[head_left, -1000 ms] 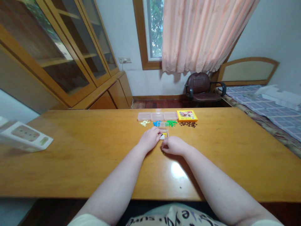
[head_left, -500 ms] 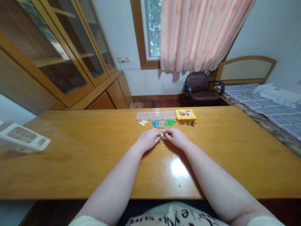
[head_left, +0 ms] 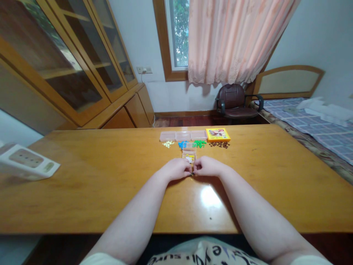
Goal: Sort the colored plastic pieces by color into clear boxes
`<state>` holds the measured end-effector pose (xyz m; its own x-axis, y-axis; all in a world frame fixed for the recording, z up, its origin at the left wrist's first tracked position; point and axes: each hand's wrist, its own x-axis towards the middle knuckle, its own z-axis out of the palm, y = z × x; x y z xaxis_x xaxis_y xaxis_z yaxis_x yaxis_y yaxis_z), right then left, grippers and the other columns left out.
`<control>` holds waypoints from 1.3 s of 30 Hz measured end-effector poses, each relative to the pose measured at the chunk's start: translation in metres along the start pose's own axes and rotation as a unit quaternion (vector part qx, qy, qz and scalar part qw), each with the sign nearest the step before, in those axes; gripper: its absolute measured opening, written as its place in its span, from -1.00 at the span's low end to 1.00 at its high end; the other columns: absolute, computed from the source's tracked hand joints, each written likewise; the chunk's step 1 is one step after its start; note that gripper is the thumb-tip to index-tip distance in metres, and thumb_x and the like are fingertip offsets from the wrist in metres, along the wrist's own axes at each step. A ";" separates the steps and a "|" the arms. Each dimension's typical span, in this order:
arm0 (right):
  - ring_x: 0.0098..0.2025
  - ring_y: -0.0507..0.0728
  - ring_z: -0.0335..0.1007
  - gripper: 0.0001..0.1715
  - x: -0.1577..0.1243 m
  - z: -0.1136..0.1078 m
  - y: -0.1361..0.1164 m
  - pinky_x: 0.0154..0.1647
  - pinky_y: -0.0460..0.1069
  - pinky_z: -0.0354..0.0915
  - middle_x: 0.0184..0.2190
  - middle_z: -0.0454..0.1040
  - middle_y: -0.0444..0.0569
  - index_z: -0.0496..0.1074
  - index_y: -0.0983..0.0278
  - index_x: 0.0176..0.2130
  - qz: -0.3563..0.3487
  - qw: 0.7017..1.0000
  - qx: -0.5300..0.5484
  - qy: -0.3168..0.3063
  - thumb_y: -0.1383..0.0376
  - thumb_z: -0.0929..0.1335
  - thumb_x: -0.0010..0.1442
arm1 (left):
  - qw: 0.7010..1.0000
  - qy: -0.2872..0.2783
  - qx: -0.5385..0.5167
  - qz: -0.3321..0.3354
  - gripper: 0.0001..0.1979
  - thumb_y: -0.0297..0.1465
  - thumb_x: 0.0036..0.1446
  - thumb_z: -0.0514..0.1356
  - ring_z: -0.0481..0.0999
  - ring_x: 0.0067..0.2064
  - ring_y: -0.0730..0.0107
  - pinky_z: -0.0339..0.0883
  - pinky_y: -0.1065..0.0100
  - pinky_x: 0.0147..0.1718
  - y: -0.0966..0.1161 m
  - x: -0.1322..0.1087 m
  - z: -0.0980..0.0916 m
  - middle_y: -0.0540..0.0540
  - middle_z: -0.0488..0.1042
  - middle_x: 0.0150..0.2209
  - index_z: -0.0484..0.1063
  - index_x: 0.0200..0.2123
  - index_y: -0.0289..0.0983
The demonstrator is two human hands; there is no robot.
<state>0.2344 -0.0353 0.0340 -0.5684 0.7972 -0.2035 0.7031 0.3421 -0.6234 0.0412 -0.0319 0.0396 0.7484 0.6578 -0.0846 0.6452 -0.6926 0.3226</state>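
Note:
My left hand (head_left: 178,169) and my right hand (head_left: 206,166) rest on the wooden table, fingertips pinched down close together. Whatever sits between their fingers is too small to make out. A tiny yellow piece (head_left: 191,179) lies just on the near side of the fingertips. Right beyond the hands stands a small clear plastic box (head_left: 183,159) with its lid raised. Several yellow pieces (head_left: 190,157) and something white are inside it. Behind its lid are piles of blue pieces (head_left: 182,144) and green pieces (head_left: 199,143).
Cream pieces (head_left: 168,144) lie to the left, brown pieces (head_left: 219,145) to the right. Clear plastic boxes (head_left: 183,135) form a row at the back, beside a yellow package (head_left: 218,134). A white power strip package (head_left: 30,162) lies at the table's left end.
Both hands have drawn back toward me from the clear box to the loose yellow pieces on the table. The box with yellow pieces in it now shows beyond them.

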 end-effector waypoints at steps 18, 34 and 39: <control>-0.46 0.01 0.37 -0.80 -0.001 0.005 -0.010 -0.44 -0.13 0.15 -0.46 0.55 -0.16 0.58 0.18 -0.34 -0.056 0.998 -0.020 -0.019 0.34 0.39 -0.04 | 0.990 0.119 -0.042 -0.056 -0.87 -0.38 0.11 0.13 0.45 -0.28 0.39 0.29 0.42 -0.28 -0.011 0.001 -0.002 -0.05 0.48 -0.32 0.48 -0.37 -0.24; -0.53 -0.01 0.25 -0.86 0.000 0.008 -0.015 -0.48 -0.12 0.07 -0.52 0.50 -0.12 0.52 0.26 -0.41 -0.043 0.998 -0.055 -0.004 0.35 0.33 0.02 | 0.989 0.128 -0.005 -0.071 -0.86 -0.39 0.14 0.13 0.45 -0.22 0.38 0.30 0.42 -0.22 -0.012 0.001 0.000 -0.04 0.47 -0.20 0.50 -0.30 -0.18; -0.51 -0.01 0.22 -0.83 0.007 0.004 -0.001 -0.48 -0.13 0.04 -0.53 0.44 -0.12 0.49 0.29 -0.38 -0.004 0.990 -0.009 0.138 0.29 0.31 0.10 | 0.993 0.107 0.002 -0.055 -0.84 -0.38 0.16 0.11 0.45 -0.21 0.36 0.30 0.40 -0.23 -0.013 0.001 0.000 -0.04 0.49 -0.24 0.50 -0.30 -0.17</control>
<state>0.2282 -0.0323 0.0301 -0.4369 0.8994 0.0167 0.7077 0.3551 -0.6108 0.0336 -0.0223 0.0349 0.6237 0.7771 0.0839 0.7223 -0.6141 0.3181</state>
